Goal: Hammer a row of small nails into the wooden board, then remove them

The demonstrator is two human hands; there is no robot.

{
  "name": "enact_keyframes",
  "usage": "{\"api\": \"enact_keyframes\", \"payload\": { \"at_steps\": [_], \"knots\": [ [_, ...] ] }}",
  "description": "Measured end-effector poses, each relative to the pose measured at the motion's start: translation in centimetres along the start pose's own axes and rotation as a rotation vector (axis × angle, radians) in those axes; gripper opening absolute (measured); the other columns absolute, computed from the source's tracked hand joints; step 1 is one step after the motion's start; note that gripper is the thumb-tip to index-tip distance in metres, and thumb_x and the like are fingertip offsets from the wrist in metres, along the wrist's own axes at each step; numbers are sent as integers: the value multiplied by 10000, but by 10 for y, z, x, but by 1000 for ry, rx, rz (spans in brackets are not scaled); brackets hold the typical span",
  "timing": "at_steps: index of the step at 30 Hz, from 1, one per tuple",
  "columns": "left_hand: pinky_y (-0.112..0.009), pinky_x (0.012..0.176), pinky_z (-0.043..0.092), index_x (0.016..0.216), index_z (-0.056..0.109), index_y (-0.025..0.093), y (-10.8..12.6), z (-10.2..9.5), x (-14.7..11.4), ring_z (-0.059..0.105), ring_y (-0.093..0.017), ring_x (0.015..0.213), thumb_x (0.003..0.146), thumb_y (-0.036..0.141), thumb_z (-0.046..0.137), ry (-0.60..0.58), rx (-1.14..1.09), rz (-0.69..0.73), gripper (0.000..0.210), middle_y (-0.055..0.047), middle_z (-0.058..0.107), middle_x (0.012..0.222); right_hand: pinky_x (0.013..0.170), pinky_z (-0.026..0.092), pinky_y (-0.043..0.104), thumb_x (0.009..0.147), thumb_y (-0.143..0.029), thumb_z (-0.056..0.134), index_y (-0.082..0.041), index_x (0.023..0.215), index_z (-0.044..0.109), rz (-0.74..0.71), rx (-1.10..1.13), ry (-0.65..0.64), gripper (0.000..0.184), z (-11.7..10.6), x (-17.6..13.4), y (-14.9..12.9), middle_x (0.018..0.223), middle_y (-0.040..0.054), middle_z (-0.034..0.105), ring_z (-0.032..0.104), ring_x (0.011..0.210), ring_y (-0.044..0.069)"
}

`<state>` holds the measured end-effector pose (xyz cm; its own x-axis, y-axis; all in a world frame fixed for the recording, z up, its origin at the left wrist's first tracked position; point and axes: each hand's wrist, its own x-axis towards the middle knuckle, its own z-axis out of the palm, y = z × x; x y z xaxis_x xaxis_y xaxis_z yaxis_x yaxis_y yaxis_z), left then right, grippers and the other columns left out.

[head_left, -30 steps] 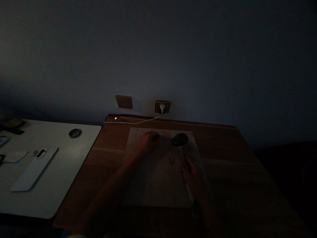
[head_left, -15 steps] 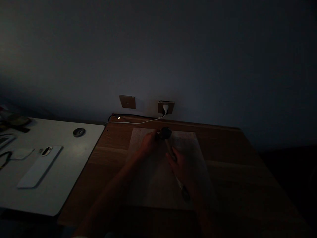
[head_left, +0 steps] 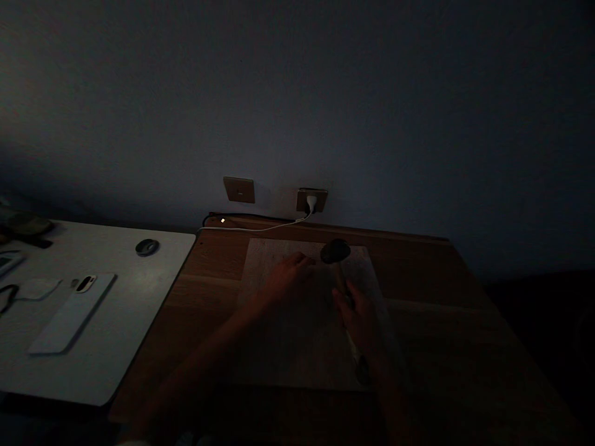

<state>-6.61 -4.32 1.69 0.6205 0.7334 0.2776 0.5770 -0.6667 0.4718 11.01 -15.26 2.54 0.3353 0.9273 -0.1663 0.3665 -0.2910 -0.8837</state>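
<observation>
In the head view, my right hand (head_left: 362, 319) is wrapped around the handle of a long-handled utensil with a dark oval head (head_left: 335, 251). The utensil slants from its head at the far side down to a dark, rounded lower end near my wrist. To its left, my left hand (head_left: 289, 275) is over the board, apart from the utensil, with fingers forward and loosely bent; nothing shows in them. Beneath both hands is a pale rectangular board (head_left: 288, 347) on the wooden table. Dim light hides fine detail of the fingers and the utensil.
A white table (head_left: 153, 297) adjoins the wooden table (head_left: 446, 334) on the left, bearing a phone (head_left: 72, 316) and a dark ring-shaped object (head_left: 147, 247). At the wall, a white cable (head_left: 260, 230) leads to a plug (head_left: 311, 202) in a socket.
My left hand has let go of the utensil's head end. My right hand has moved the utensil to the right, away from my left hand.
</observation>
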Motion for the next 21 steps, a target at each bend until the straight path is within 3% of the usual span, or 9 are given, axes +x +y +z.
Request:
{"api": "enact_keyframes", "payload": {
  "at_steps": [3,5,14,21],
  "knots": [
    [-346,843,511,1086,669,178,26,3,-8,641,-233,977,951,256,609,-187,187,216,168,-85,676,1010,383,351,243,865,-631,575,-184,1015,629,36,38,49,474,-13,-3,9,493,-76,470,462,399,133],
    [-360,820,500,1042,681,167,38,8,-12,632,-248,972,963,272,601,-234,274,273,154,-95,669,967,374,355,238,851,-645,586,-194,1017,628,68,44,71,483,-19,-5,13,505,-75,481,464,396,129],
    [-344,787,479,913,692,152,43,14,-14,638,-218,932,965,157,594,-234,412,593,111,-95,690,949,370,380,238,832,-674,573,-176,1175,632,126,8,66,607,-24,-12,24,537,-80,486,488,394,134],
    [-358,768,476,944,695,151,46,19,-13,655,-212,848,976,150,571,-198,412,645,129,-89,703,864,412,423,266,825,-647,556,-123,1172,666,59,-66,69,639,-21,-13,11,653,-15,575,534,482,155]
  ]
}}
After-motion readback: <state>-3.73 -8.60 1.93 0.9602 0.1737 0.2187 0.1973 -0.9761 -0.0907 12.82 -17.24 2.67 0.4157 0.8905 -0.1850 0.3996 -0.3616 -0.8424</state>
